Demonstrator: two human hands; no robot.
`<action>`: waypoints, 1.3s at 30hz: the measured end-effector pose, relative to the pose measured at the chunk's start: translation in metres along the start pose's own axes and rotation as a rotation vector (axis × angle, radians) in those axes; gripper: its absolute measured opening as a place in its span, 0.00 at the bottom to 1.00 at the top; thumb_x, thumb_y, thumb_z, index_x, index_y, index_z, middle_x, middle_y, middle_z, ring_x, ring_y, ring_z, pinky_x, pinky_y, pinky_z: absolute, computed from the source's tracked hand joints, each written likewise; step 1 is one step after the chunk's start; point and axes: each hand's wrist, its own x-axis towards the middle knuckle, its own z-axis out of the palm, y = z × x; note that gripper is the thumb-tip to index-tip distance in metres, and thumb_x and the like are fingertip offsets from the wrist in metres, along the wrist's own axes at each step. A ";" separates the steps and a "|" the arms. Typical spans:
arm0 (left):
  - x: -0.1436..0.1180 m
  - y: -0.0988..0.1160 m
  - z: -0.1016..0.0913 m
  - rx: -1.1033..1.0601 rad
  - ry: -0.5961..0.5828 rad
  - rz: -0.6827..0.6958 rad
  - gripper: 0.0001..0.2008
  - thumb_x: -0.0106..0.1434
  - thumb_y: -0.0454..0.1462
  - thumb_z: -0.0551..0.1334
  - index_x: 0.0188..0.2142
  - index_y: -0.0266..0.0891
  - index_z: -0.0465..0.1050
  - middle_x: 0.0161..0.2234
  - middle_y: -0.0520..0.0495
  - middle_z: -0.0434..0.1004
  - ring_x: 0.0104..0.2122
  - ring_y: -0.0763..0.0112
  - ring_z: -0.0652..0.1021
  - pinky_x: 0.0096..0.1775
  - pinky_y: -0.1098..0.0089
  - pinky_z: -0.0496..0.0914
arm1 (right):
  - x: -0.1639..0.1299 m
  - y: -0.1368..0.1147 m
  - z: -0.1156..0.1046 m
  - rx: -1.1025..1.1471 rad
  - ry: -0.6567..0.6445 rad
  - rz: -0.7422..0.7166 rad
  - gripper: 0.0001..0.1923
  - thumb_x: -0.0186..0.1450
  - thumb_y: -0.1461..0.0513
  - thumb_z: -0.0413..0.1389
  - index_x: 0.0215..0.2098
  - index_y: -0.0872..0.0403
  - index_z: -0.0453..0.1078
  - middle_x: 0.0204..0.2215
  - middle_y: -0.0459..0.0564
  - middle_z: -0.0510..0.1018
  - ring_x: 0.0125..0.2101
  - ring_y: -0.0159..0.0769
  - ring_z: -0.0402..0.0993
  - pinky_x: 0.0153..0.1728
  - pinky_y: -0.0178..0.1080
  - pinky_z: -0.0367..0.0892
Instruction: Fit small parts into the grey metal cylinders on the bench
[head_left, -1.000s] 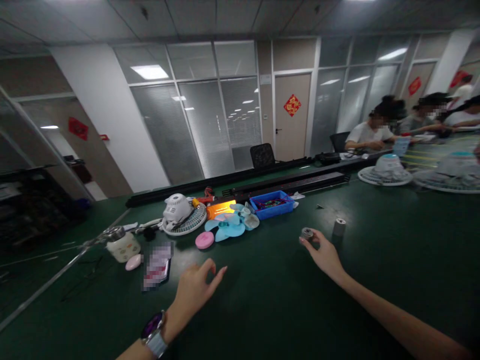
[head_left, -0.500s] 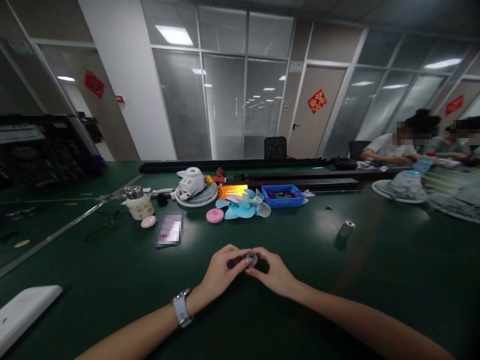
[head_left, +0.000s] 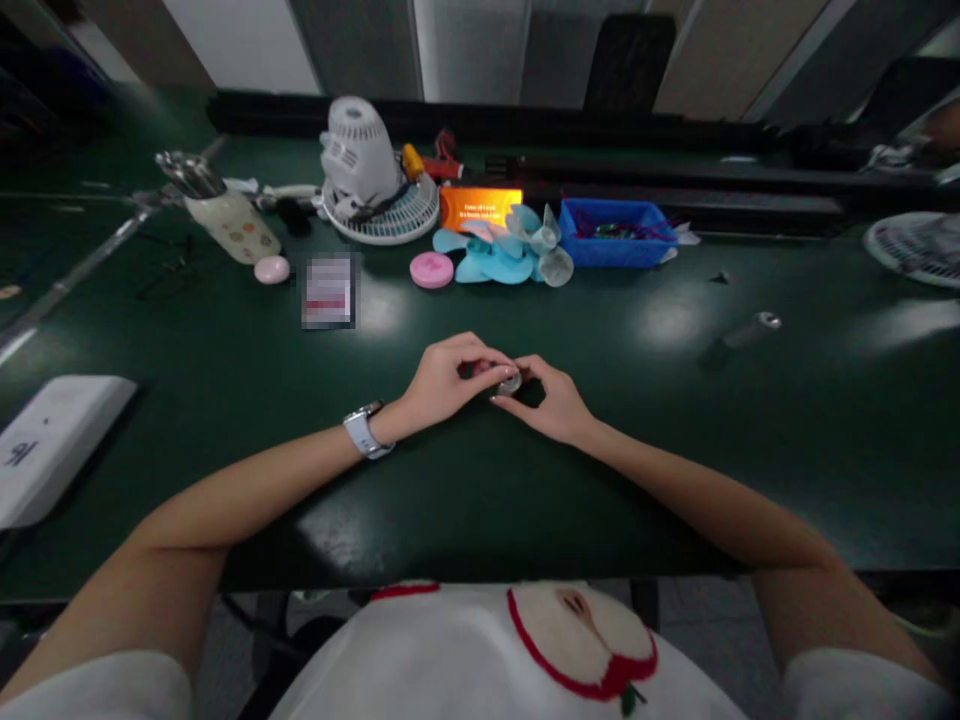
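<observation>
My left hand [head_left: 448, 380] and my right hand [head_left: 559, 404] meet above the green table [head_left: 480, 500], both closed around a small round grey part [head_left: 511, 385]. Fingers cover much of it, and its exact kind cannot be made out. The left thumb and fingers press on it from the left, while the right thumb and fingertips grip its right side. A wristwatch [head_left: 367, 430] with a light strap is on the left wrist. Off to the right, a small silvery metal cylinder [head_left: 752, 328] stands on the table, slightly blurred.
Toward the back are a white fan body with its grille [head_left: 382, 225], blue fan blades [head_left: 491, 262], a pink round case [head_left: 431, 269] and a blue bin [head_left: 619, 250] holding small parts. A cream utensil cup [head_left: 234, 228] and a white box [head_left: 56, 445] are at left.
The head view has tilted down, bringing my shirt and the table's near edge into view. Both hands still hold the small round part together, with little change in grip.
</observation>
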 end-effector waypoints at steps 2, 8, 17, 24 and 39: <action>-0.007 -0.005 -0.003 0.046 0.048 -0.031 0.15 0.64 0.46 0.63 0.41 0.40 0.81 0.30 0.49 0.76 0.29 0.74 0.71 0.33 0.71 0.64 | 0.000 0.001 0.000 -0.017 0.004 -0.036 0.19 0.60 0.52 0.63 0.44 0.52 0.68 0.37 0.49 0.76 0.37 0.38 0.74 0.41 0.42 0.69; -0.029 -0.030 -0.006 0.220 0.016 -0.109 0.13 0.63 0.46 0.64 0.40 0.43 0.82 0.28 0.50 0.74 0.28 0.72 0.70 0.32 0.71 0.63 | 0.000 0.002 0.004 -0.082 0.001 -0.072 0.20 0.61 0.53 0.63 0.46 0.53 0.69 0.39 0.49 0.77 0.38 0.38 0.75 0.42 0.43 0.70; -0.036 -0.035 -0.004 0.308 -0.047 -0.070 0.14 0.63 0.47 0.63 0.43 0.45 0.82 0.31 0.48 0.77 0.30 0.70 0.70 0.34 0.69 0.63 | -0.019 0.026 -0.060 -0.233 0.183 0.020 0.23 0.62 0.49 0.61 0.48 0.54 0.71 0.42 0.52 0.79 0.41 0.41 0.75 0.46 0.46 0.70; -0.038 -0.035 -0.007 0.291 -0.048 -0.087 0.17 0.61 0.50 0.63 0.43 0.46 0.81 0.32 0.48 0.76 0.30 0.70 0.71 0.32 0.70 0.64 | -0.046 0.102 -0.152 -0.401 0.533 0.315 0.26 0.59 0.47 0.61 0.47 0.57 0.72 0.39 0.56 0.80 0.36 0.43 0.77 0.42 0.48 0.71; -0.037 -0.036 -0.002 -0.067 0.401 -0.415 0.27 0.67 0.57 0.49 0.33 0.38 0.73 0.14 0.56 0.57 0.17 0.73 0.64 0.22 0.71 0.57 | -0.023 0.007 -0.050 -0.314 0.133 -0.096 0.25 0.63 0.48 0.59 0.54 0.50 0.71 0.37 0.48 0.78 0.33 0.36 0.72 0.39 0.41 0.67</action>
